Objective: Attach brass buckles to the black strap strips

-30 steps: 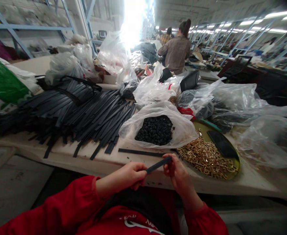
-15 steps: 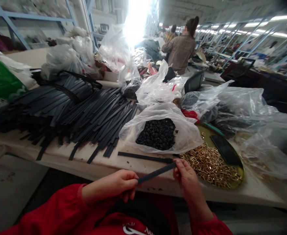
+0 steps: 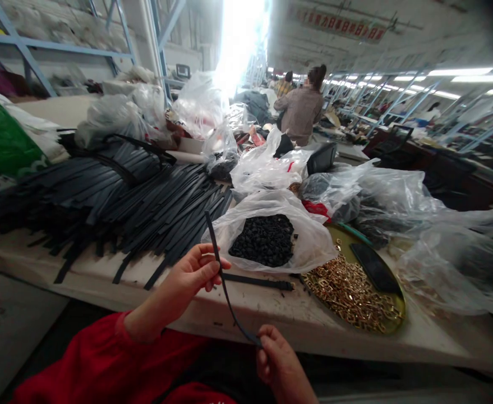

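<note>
My left hand (image 3: 196, 272) pinches a thin black strap (image 3: 223, 280) near its upper part, with the strap's tip sticking up past the fingers. My right hand (image 3: 277, 365) is closed on the strap's lower end, below the table (image 3: 271, 314) edge. The strap runs steeply between the two hands in a slight curve. Another black strap (image 3: 257, 281) lies flat on the table just beyond my left hand. Behind it sits an open clear bag of small black pieces (image 3: 265, 240). A round tray of gold metal buckles (image 3: 355, 289) stands to the right.
A big heap of black straps (image 3: 124, 196) covers the table's left half. Clear plastic bags (image 3: 397, 196) crowd the middle and right. A dark flat object (image 3: 374, 268) lies on the tray. A person in a brown top (image 3: 300, 109) stands far behind. Blue shelving lines the left.
The strap has swung from nearly level to steep. My left hand rose and moved forward over the table edge, and my right hand dropped down toward my lap.
</note>
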The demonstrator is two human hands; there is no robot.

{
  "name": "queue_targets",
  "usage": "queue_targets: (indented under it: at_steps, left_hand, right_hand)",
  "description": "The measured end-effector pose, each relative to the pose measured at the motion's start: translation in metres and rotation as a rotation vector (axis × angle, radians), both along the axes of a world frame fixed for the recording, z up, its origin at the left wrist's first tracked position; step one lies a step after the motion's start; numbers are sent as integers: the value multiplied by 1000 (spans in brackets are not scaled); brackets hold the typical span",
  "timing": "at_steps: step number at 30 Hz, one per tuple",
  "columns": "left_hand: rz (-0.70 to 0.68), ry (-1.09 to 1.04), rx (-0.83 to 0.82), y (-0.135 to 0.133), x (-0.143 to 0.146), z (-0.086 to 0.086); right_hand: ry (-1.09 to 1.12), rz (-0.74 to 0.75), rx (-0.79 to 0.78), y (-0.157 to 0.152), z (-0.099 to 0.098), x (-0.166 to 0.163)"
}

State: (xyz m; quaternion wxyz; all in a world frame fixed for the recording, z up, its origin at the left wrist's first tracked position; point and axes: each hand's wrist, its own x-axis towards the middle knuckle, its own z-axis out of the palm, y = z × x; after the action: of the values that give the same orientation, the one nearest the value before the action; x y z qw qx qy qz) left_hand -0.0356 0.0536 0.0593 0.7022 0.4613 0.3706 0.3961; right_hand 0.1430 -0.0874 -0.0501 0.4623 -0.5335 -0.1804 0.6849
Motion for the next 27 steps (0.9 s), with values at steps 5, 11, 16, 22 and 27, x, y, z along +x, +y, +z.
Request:
queue_targets:
  at_steps: [5,11,16,22,27]
  left_hand:
    - [-188,371,166,12,10,13]
    - [-373,548,57,12,16,-12]
    - [-348,468,-114,7,15,-30]
    - [-375,381,-261,17,13,-39]
    - [-393,317,-317,22,16,-50]
  right_hand:
    - [-732,242,347,20,22,24]
    - [-1290,79,491,101,55,83]
    - [-1665,304,592,151,46,91]
    - [-1838,572,580,169,38,99]
    - [-1863,627,576,175,36,107]
